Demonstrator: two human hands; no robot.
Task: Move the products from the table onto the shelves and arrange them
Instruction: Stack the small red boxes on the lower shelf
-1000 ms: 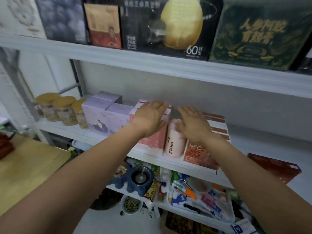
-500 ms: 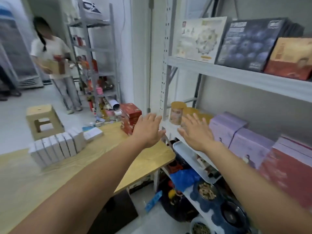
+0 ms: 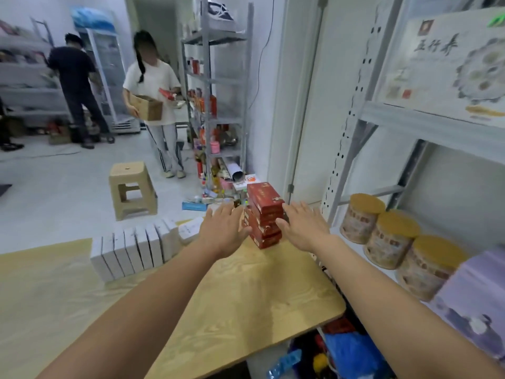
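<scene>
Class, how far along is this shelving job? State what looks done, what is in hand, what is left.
Done: jars and a purple box stand on the shelf. In hand: nothing gripped; the open left hand and right hand flank the stack of red boxes. Left: that stack and the row of white boxes sit on the table.

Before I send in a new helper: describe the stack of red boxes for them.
Start at the wooden table beside the shelf unit. At its far corner stands the stack of red boxes. Its table neighbours are white boxes in a row.
</scene>
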